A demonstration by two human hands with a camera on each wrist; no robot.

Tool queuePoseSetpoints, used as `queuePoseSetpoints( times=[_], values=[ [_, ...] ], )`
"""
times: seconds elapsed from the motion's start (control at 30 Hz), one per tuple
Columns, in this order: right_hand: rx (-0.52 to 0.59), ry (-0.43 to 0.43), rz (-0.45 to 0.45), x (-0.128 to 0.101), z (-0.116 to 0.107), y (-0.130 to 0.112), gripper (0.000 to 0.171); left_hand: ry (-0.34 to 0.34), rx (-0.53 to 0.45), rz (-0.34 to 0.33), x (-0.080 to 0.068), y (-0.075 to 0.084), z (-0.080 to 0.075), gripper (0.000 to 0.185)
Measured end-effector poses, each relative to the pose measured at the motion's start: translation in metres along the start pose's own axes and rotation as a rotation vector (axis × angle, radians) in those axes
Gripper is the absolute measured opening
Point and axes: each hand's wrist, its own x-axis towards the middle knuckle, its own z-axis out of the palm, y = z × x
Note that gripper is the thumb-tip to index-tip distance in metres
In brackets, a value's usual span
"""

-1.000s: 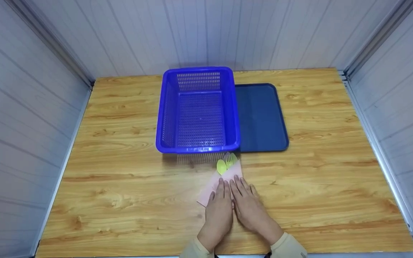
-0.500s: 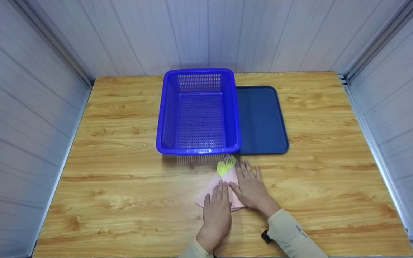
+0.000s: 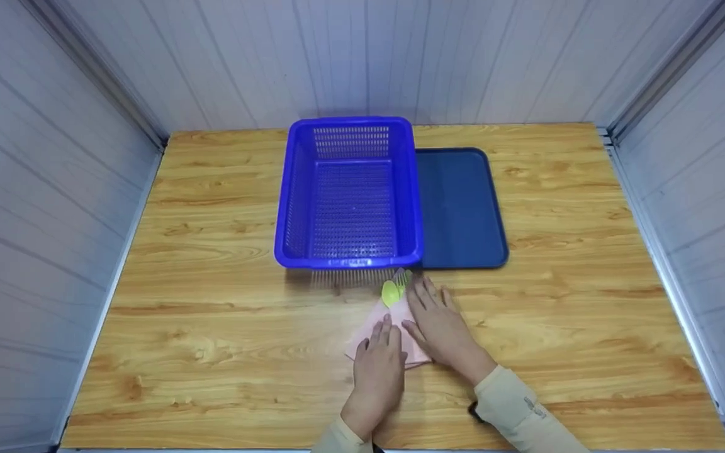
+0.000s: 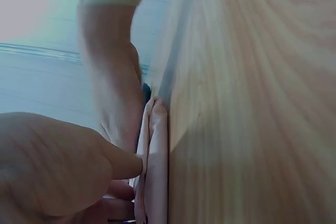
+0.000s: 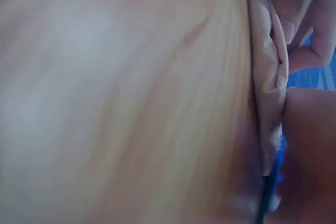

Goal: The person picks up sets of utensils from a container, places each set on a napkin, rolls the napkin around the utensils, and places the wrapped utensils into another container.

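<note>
A folded pink napkin lies on the table just in front of the basket, wrapped around cutlery. Out of its top poke a yellow-green spoon and a fork of similar colour. My left hand rests on the napkin's lower left part with fingers extended. Over its right edge lies my right hand, fingers stretched forward beside the fork and thumb on the pink cloth. Seen edge-on in the left wrist view, the napkin forms a thick layered fold. Most of the cutlery's length is hidden inside it.
A blue plastic basket with mesh walls stands beyond the napkin. Against its right side lies a dark blue tray, partly covered by the basket. The wooden table is bounded by pale panels at the back and sides.
My right hand has moved from beside the left hand, outward and forward to the napkin's right edge, baring its lower right corner. My left hand has shifted slightly toward me.
</note>
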Motion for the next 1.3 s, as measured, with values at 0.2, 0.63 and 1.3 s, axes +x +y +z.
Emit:
queuePoseSetpoints(
  times=[0.2,0.63,1.3],
  values=[
    [-0.072,-0.062,-0.312,-0.008,-0.005,-0.001,0.050,-0.027,-0.016,0.012,0.001,-0.003,0.001,0.049],
    [-0.115,-0.071,-0.429,-0.007,0.000,0.014,0.053,0.014,-0.119,-0.239,-0.004,-0.029,-0.008,0.061],
    [-0.149,-0.054,-0.460,-0.001,-0.006,0.017,0.051,-0.017,-0.874,-0.365,-0.006,-0.066,-0.016,0.038]
  ],
)
